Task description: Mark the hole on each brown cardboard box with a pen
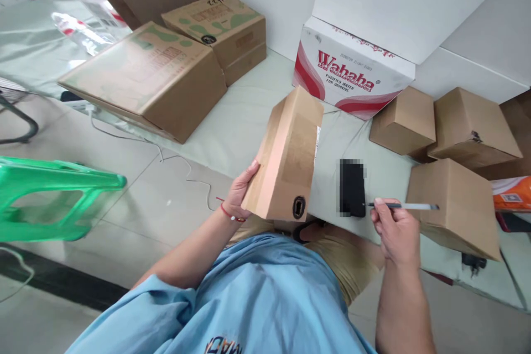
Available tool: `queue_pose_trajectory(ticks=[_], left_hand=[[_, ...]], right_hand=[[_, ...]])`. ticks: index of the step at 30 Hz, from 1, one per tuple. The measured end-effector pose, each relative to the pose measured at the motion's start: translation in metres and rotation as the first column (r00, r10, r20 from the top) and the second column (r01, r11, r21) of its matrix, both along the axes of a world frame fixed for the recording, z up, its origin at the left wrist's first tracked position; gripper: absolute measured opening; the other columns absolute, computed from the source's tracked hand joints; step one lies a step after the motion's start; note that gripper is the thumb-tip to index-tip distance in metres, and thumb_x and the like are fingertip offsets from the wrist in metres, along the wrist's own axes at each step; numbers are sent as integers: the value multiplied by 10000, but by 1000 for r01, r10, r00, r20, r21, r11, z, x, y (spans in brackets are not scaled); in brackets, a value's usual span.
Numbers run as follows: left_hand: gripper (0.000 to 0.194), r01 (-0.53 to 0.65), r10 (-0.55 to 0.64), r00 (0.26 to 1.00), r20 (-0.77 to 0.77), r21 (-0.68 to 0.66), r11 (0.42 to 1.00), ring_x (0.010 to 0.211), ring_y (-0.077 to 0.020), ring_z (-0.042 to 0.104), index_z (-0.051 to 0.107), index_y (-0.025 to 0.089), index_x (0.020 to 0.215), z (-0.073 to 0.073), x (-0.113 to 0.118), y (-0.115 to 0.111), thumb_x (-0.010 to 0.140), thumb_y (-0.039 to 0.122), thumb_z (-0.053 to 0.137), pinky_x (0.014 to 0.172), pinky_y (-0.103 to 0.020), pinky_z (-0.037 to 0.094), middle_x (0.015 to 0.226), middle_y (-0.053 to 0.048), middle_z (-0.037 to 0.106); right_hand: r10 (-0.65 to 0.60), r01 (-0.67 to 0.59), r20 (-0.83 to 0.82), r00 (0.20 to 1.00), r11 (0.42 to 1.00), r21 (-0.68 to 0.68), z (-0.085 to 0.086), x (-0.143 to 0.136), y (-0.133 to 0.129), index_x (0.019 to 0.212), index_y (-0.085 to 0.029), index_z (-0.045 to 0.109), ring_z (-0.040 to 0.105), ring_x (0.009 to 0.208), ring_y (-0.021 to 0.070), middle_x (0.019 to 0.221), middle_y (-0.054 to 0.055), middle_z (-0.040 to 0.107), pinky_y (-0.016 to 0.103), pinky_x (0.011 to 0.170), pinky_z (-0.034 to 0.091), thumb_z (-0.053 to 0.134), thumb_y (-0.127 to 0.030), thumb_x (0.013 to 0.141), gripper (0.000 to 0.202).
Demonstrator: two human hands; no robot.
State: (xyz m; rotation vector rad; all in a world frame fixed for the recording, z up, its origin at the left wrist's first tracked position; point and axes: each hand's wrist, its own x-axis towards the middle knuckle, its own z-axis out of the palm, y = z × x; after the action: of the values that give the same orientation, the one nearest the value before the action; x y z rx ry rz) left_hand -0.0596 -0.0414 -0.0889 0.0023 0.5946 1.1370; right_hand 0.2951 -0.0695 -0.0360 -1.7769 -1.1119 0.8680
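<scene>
The left hand [244,188] grips a tilted cardboard box [290,149] by its edge; the right hand [396,229] pinches a pen [409,206] beside a black phone [353,188] on the bench [257,94].

Person is wearing a loose light-blue top [265,293], dark and orange lettering [223,345] showing at the chest, partly cut off; tan shorts [346,263]; red string bracelet [232,215] with pale bead, maybe more than one.
</scene>
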Motion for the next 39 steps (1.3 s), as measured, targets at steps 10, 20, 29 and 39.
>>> queue_pose_trajectory(ticks=[10, 20, 29, 39], left_hand=[[528, -45, 44, 999, -11, -62, 997, 970, -307, 863, 616, 154, 1569, -1, -39, 4, 1126, 413, 491, 932, -407, 698, 1096, -120, 871], [614, -121, 119, 989, 84, 17, 992, 989, -262, 847, 573, 165, 1611, -2, 33, 74, 1160, 512, 345, 946, -398, 663, 1126, -104, 868], [527, -36, 24, 984, 179, 68, 997, 1117, -314, 824, 714, 77, 1371, -17, 47, 83, 1140, 473, 455, 1096, -419, 590, 1148, -118, 857], [483, -9, 1, 986, 164, 48, 999, 1130, -333, 824, 651, 114, 1442, -38, 48, 94, 1055, 390, 561, 1165, -512, 569, 1078, -122, 862]], right_hand=[[235, 176, 737, 634, 884, -433, -21, 72, 19, 944, -212, 762, 660, 715, 331, 720, 124, 735, 397, 688, 427, 635, -493, 916, 309], [235, -8, 814, 531, 962, -273, -51, -31, 25, 1402, -4, 649, 569, 1222, 481, 1280, 324, 652, 570, 1062, 465, 727, -697, 900, 859], [158, 39, 680, 716, 963, -266, -49, -21, 44, 1376, 4, 603, 575, 1281, 502, 1350, 357, 587, 609, 1138, 434, 828, -571, 705, 912], [142, -116, 165, 976, 981, -158, -14, -30, 14, 1339, -182, 587, 737, 975, 273, 1241, 152, 748, 426, 872, 607, 789, -695, 731, 821]])
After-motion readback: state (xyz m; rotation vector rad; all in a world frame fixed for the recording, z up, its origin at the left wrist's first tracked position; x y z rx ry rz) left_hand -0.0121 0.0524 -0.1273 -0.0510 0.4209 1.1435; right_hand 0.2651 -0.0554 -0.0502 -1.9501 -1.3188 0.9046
